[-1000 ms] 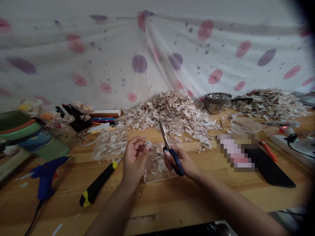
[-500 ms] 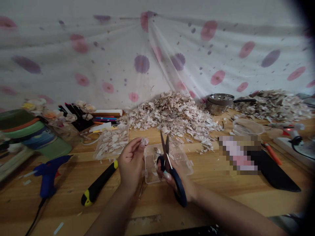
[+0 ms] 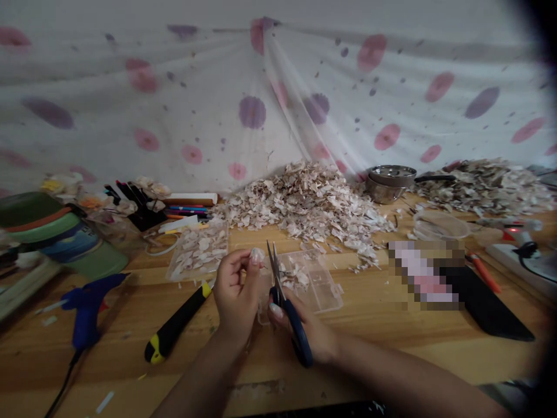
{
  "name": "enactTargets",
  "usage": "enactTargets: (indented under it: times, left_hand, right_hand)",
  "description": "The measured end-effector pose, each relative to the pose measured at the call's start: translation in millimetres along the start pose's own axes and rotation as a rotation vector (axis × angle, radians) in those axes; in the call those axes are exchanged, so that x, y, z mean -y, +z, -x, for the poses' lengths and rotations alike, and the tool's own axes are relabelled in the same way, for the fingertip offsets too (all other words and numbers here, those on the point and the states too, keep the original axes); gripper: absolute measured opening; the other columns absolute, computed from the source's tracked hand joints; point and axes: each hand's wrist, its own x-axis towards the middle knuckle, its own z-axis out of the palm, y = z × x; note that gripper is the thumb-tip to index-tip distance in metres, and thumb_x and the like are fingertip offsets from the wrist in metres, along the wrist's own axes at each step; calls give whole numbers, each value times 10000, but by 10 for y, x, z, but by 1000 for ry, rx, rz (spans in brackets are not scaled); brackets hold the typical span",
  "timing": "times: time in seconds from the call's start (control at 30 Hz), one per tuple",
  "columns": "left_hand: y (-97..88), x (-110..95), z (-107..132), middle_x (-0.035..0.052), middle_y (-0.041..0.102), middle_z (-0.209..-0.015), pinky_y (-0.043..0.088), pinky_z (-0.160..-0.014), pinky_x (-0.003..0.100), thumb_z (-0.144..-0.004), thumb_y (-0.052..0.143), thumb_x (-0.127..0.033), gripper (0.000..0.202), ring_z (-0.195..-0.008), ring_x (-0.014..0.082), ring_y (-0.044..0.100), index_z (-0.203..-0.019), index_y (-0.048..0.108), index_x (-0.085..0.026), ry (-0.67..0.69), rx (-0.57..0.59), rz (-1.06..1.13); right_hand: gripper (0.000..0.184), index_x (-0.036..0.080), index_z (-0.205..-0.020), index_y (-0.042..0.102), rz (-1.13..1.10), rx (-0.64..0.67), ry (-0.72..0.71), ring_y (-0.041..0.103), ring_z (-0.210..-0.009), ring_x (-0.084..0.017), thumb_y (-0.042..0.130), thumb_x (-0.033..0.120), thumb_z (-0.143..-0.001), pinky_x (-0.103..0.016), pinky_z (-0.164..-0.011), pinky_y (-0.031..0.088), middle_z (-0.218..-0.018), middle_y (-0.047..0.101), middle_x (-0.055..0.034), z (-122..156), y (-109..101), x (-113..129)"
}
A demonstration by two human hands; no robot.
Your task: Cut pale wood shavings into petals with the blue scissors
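Note:
My left hand [image 3: 235, 290] is closed, pinching a small pale shell piece [image 3: 257, 255] between its fingertips. My right hand [image 3: 307, 328] grips blue-handled scissors [image 3: 285, 305], blades pointing up and almost together, just right of the shell piece. Both hands hover over a clear plastic box [image 3: 317, 281] holding several pale fragments on the wooden table [image 3: 391, 342].
A large heap of shell flakes [image 3: 304, 200] lies behind, another heap [image 3: 478, 186] at the right. A clear tray of pieces [image 3: 198, 249], a black-yellow utility knife [image 3: 176, 325], a blue glue gun [image 3: 85, 310], a metal bowl [image 3: 387, 180], markers [image 3: 187, 210] and a black case [image 3: 487, 302] surround the hands.
The scissors swung from leaning away to the right, opened slightly, then came upright and close to the shell piece. My right hand drew nearer my left.

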Motion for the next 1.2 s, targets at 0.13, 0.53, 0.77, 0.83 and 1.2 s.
enactTargets:
  times: [0.13,0.53,0.77,0.83,1.2]
  left_hand:
    - [16,23,61,3,643,-753,512,-605,184,-807,655,-292,163,-658,98,633,-910,607,-176,36,27,-41]
    - [37,30,113,12,635,-753,508,-607,214,-828,627,-303,157,-660,117,619,-917,599,-177,50,50,-74]
    - [40,50,117,8,639,-775,504,-636,198,-838,619,-242,118,-694,105,620,-938,590,-186,58,85,-49]
    - [40,49,114,9,638,-774,504,-637,197,-839,617,-238,112,-693,103,619,-933,589,-185,62,88,-52]
    - [52,20,106,14,634,-761,508,-601,205,-833,620,-287,145,-669,114,619,-925,590,-178,28,85,-76]
  right_hand:
    - [489,204,-883,422,-45,3,-3,407,-713,-147,443,690,-830,-320,-696,387,-776,419,0,-5,23,-88]
    - [459,209,-904,424,12,-26,-20,450,-791,-176,462,661,-835,-347,-761,407,-835,461,-21,12,29,-33]
    - [436,212,-891,435,-65,-48,-36,456,-817,-182,499,639,-825,-351,-805,406,-859,462,-29,-10,31,-112]
    - [441,212,-881,434,-80,-50,-24,446,-778,-170,502,643,-821,-343,-779,407,-837,450,-20,-15,32,-121]
    - [464,213,-839,419,-101,-33,-7,384,-655,-130,503,667,-808,-285,-633,375,-739,411,15,-40,23,-62]
